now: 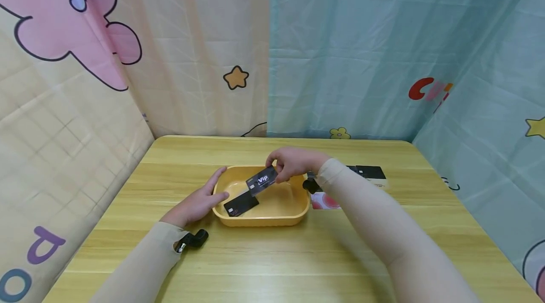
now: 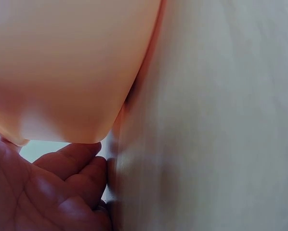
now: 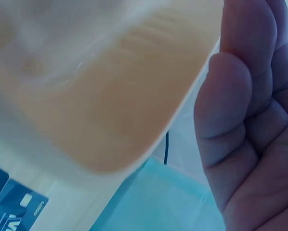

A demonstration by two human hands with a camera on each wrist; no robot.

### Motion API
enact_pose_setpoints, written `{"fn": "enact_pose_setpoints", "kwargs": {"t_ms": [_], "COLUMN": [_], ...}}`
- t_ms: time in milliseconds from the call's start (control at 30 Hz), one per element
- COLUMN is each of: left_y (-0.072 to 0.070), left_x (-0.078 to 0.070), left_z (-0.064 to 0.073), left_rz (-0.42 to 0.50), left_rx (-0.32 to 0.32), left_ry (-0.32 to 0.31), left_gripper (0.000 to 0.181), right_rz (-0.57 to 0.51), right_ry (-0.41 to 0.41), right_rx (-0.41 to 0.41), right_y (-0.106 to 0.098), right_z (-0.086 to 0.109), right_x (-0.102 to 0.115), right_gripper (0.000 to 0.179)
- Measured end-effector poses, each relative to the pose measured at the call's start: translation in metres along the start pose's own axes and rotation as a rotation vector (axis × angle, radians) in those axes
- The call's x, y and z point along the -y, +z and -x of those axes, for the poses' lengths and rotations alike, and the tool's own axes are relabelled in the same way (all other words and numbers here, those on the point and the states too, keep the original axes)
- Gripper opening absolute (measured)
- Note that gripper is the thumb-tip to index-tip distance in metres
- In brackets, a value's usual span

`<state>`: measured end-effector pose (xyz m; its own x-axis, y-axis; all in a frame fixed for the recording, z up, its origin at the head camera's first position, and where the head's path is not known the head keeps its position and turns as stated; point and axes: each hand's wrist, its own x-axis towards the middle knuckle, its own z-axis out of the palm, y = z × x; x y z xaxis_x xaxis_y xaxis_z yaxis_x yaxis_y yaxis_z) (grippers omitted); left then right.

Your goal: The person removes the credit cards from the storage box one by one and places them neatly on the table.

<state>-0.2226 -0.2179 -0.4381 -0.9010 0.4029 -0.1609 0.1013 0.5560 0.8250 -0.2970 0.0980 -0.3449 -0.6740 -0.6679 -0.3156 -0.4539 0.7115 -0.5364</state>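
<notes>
Over the yellow plastic tray, my right hand pinches a dark card marked "VIP" by its right end, between thumb and fingers. Another black card lies inside the tray near its left front, partly overlapped in view by the held card. At the tray's left end rests my left hand, fingers extended along the outside and thumb at the rim. The left wrist view has those fingers close against the tray's outer wall. In the right wrist view the fingers show, but the held card does not.
Right of the tray, more dark cards lie on a white stack, partly behind my right forearm. A pink patterned card or sheet lies close to the tray's right end. Printed curtains border the wooden table at back and sides.
</notes>
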Motion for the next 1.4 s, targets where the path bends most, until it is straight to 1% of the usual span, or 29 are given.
{"fn": "enact_pose_setpoints", "kwargs": {"t_ms": [167, 400, 600, 800, 1033, 1267, 1400], "left_y": [0.000, 0.000, -0.001, -0.001, -0.001, -0.001, -0.001], "left_x": [-0.001, -0.001, 0.001, 0.002, 0.003, 0.002, 0.002], "left_z": [0.000, 0.000, -0.001, -0.001, -0.001, -0.001, -0.001], "left_rz": [0.009, 0.001, 0.000, -0.007, 0.000, 0.001, 0.006], "left_rx": [0.006, 0.006, 0.008, 0.008, 0.008, 0.012, 0.015], "left_ry": [-0.008, -0.001, 0.008, 0.004, -0.003, 0.003, 0.005], "left_gripper": [0.080, 0.079, 0.079, 0.080, 0.080, 0.081, 0.081], "right_rz": [0.005, 0.011, 0.023, -0.003, -0.022, -0.086, -0.124], "right_ry": [-0.005, -0.014, 0.007, 0.007, -0.009, 0.034, 0.063], "right_rx": [-0.027, -0.054, -0.076, -0.085, -0.117, -0.149, -0.167], "right_y": [-0.004, -0.010, -0.014, -0.018, -0.022, -0.024, -0.024], "right_z": [0.010, 0.027, 0.038, 0.049, 0.064, 0.087, 0.102], "right_x": [-0.008, -0.012, -0.017, -0.025, -0.042, -0.061, -0.075], "right_gripper": [0.047, 0.049, 0.048, 0.047, 0.047, 0.047, 0.048]}}
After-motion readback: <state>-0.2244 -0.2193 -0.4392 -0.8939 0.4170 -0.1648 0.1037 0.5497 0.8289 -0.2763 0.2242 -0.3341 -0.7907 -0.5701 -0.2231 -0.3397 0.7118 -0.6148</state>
